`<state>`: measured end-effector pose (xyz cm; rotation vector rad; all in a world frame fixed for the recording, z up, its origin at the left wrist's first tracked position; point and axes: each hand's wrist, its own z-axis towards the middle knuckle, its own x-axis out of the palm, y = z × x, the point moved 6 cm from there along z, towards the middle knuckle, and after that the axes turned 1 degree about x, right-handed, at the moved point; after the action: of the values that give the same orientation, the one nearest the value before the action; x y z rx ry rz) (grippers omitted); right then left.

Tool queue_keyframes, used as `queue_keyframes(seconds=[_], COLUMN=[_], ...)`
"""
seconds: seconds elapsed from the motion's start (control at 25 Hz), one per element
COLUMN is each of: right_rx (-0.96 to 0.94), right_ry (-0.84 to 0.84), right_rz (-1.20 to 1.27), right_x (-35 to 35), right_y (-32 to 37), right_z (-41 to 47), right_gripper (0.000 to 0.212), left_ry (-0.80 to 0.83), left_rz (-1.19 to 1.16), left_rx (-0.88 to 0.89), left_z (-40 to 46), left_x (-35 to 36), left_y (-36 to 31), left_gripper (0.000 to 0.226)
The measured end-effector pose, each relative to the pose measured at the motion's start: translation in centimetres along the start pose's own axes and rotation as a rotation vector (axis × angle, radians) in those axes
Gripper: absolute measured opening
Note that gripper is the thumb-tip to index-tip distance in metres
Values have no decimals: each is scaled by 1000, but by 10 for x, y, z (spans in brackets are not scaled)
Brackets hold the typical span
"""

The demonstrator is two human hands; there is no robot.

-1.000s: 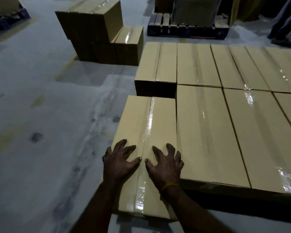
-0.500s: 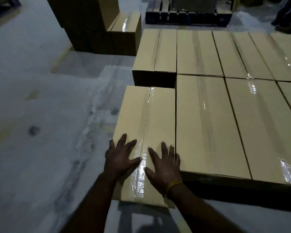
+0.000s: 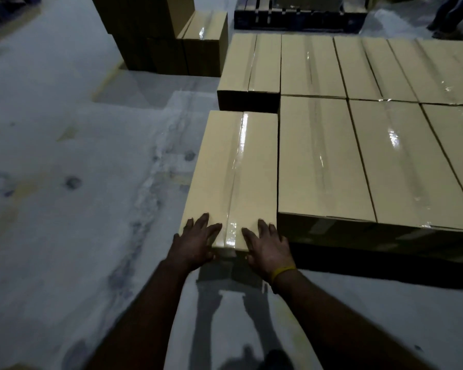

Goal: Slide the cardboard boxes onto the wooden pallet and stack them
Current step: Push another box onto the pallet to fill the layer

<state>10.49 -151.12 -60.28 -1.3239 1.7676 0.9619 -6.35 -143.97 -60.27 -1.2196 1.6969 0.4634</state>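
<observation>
My left hand (image 3: 195,241) and right hand (image 3: 267,247) press flat, fingers spread, on the box (image 3: 233,177)'s near end. That lets me shove it far, snug beside the stacked row (image 3: 324,161) on its right.

Wooden pallet hidden in shadow under box rows (image 3: 358,145); far stack (image 3: 145,30) cut by top edge; bystander's legs (image 3: 451,17) cropped top right
</observation>
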Motion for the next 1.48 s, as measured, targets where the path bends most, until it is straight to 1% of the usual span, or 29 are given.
queue_keyframes(seconds=[0.12, 0.24, 0.4, 0.64, 0.8, 0.96, 1.08, 1.28, 1.48], right_rx=[9, -24, -51, -11, -29, -52, -55, -62, -69], right_ry=[-95, -190, -242, -256, -244, -259, -248, -224, -231], right_rz=[-14, -84, -99, -76, -65, -67, -80, -95, -116], right_x=[7, 5, 2, -3, -14, -29, -37, -44, -46], right_y=[7, 16, 19, 10, 2, -8, -16, -22, -27], right_z=[-7, -8, -4, 24, 43, 65, 79, 95, 101], right_gripper=[68, 56, 46, 50, 57, 60, 67, 73, 74], left_ry=[-81, -191, -287, -296, -308, -320, -320, -309, -333], left_rz=[40, 58, 89, 66, 113, 98, 94, 91, 61], left_rx=[6, 8, 51, 56, 69, 73, 77, 99, 99], left_z=[-10, -10, -6, 24, 49, 75, 92, 108, 109], left_x=[5, 2, 2, -1, -12, -24, -33, -38, -45], left_y=[-1, -3, -14, -15, -16, -16, -14, -12, -16], left_gripper=[71, 65, 54, 54, 55, 58, 59, 61, 60])
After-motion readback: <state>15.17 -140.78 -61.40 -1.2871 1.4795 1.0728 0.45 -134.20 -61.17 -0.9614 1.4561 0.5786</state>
